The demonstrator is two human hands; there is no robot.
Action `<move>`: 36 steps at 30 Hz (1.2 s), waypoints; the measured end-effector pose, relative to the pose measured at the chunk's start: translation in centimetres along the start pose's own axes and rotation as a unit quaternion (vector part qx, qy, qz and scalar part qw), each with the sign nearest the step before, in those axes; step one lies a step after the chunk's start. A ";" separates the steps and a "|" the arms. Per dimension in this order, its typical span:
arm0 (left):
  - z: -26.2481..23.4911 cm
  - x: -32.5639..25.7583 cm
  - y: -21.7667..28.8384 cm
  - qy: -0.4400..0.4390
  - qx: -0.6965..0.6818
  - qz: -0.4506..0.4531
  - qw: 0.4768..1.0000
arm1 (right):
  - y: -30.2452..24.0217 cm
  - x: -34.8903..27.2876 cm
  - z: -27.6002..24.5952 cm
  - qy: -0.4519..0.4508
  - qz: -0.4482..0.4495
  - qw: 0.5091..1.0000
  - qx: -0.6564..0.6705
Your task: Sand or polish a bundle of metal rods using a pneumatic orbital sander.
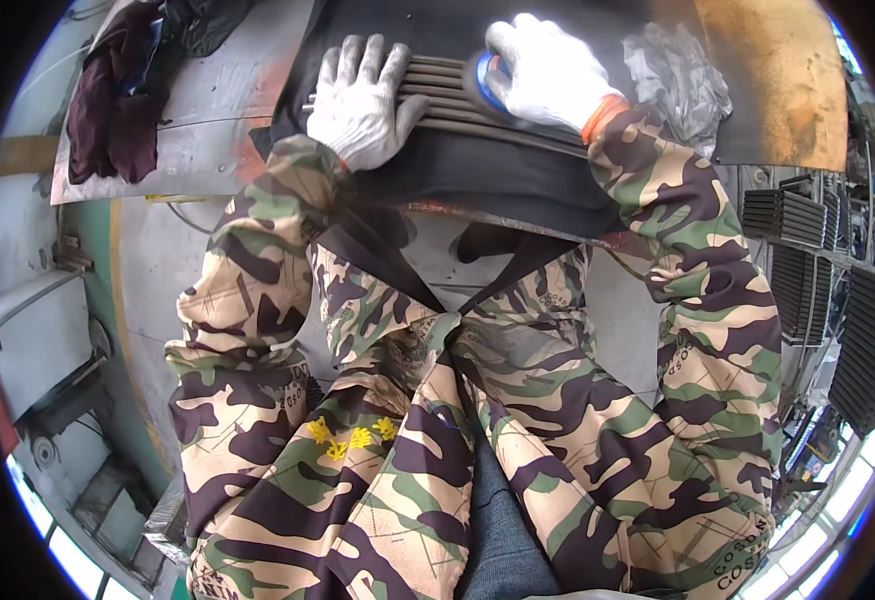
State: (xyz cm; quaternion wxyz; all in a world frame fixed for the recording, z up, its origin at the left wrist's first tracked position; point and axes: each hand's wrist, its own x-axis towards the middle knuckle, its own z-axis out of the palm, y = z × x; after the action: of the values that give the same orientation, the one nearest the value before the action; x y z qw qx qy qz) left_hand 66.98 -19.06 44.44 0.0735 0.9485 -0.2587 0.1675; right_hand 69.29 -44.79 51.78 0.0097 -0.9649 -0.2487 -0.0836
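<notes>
A grey steel workbench top (213, 110) spans the upper part of the view, with a large rust-orange patch (788, 70) at its upper right. A crumpled dark maroon cloth (108, 100) lies on the bench at upper left. A spare pair of grey work gloves (673, 75) rests on a black rubber mat (558, 20). The floor (148, 270) is grey concrete with a green painted strip (left side). Stacks of black ribbed metal parts (818, 260) stand on racks at right. Daylight enters along the lower rim.
</notes>
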 end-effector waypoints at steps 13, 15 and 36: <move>2.1 3.8 -0.1 0.025 -0.002 -0.054 0.998 | -1.3 0.5 -1.8 0.002 0.002 0.999 0.035; 2.2 4.3 -0.5 0.024 -0.008 -0.061 0.998 | -2.0 0.2 -1.8 -0.002 0.003 0.999 0.038; 1.7 3.7 0.2 0.059 -0.017 -0.083 0.995 | -2.7 0.0 -2.1 0.038 -0.051 0.998 0.015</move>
State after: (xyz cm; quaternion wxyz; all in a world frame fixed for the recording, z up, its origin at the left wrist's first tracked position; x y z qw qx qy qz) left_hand 70.32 -21.32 44.18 0.1190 0.9536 -0.1771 0.2124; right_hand 67.64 -42.50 53.76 0.0293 -0.9469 -0.2981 -0.1166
